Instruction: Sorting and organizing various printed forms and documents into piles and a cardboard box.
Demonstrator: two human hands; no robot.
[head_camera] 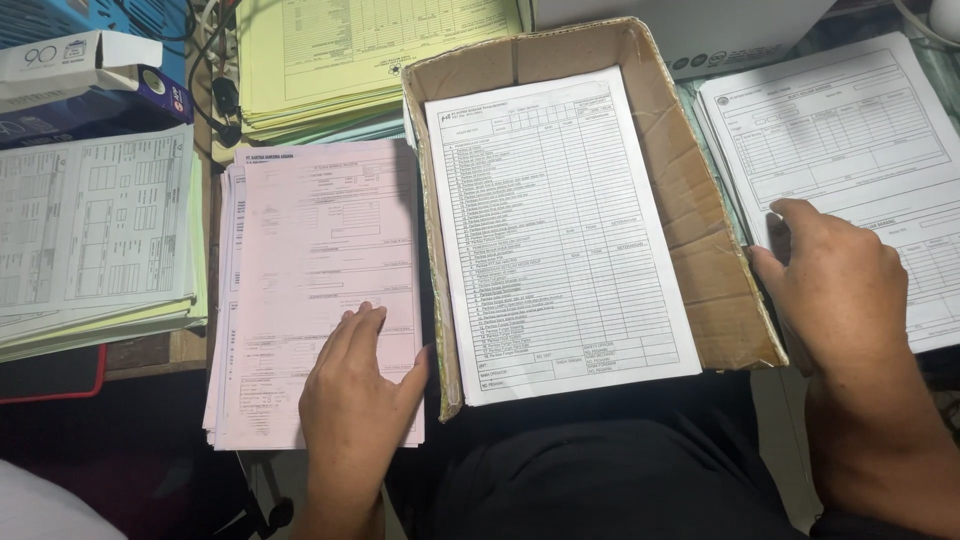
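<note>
My left hand (355,385) lies flat, fingers together, on the lower part of a stack of pale pink printed forms (310,260). My right hand (835,285) rests on the left edge of a stack of white forms (850,140) at the right, its fingertips curled at the sheets' edge. Between the two hands stands a shallow brown cardboard box (700,250) holding a pile of white checklist sheets (555,230). Whether the right hand pinches a sheet cannot be told.
A stack of yellow forms (350,60) lies at the back. More white and yellow papers (90,230) sit at the far left, with a small box (80,60) and cables behind them. My dark-clothed lap fills the lower middle.
</note>
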